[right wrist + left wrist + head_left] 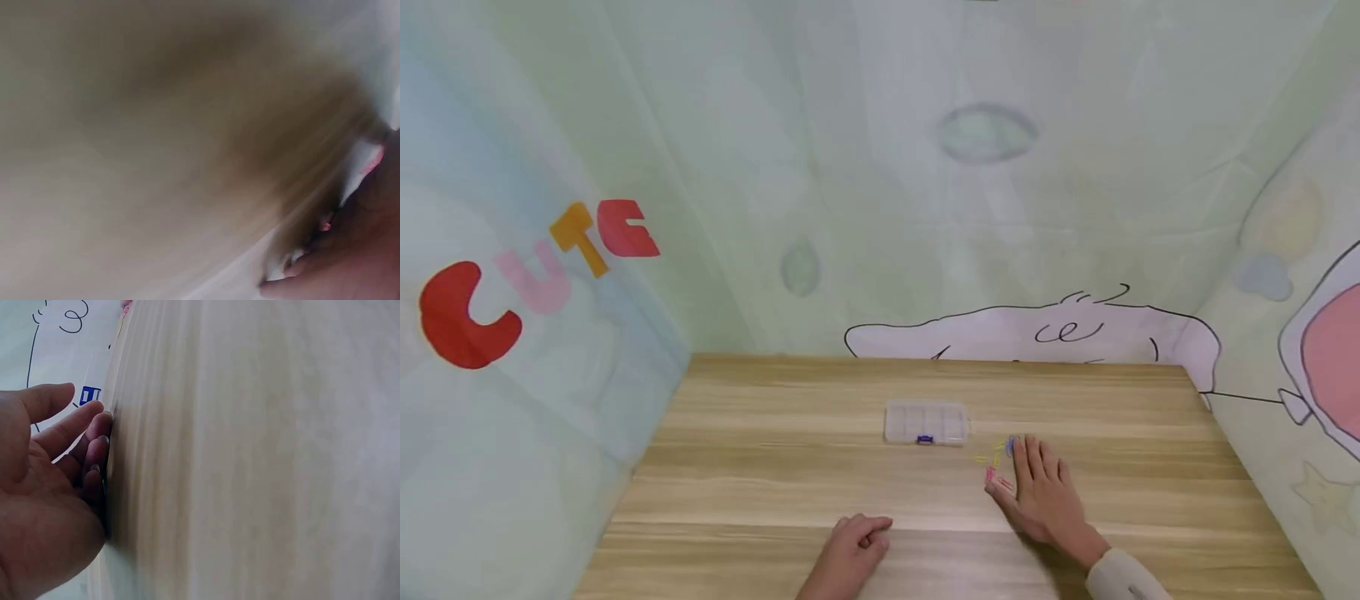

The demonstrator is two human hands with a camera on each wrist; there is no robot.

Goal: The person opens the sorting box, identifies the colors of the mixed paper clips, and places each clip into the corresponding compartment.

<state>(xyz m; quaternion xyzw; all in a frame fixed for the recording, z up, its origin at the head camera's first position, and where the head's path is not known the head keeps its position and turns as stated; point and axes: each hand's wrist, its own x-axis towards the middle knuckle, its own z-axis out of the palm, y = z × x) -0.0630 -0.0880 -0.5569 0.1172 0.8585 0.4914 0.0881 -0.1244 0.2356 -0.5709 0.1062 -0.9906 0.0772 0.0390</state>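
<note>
Small paper clips in yellow (997,458), pink (990,474) and blue (1011,446) lie scattered on the wooden table. Flat against the tabletop, my right hand (1041,496) has its fingers stretched out and its thumb spread. Its fingertips touch the blue clips, and the thumb is beside the pink ones; what lies under the palm is hidden. My left hand (852,554) rests at the table's near side with loosely curled fingers and holds nothing. In the left wrist view its fingers (95,450) touch the wood. The right wrist view is badly blurred.
A clear plastic box (927,423) with compartments and a blue latch (925,439) sits left of the clips, further back on the table (760,475). Printed cloth (737,167) hangs behind the table and at both sides.
</note>
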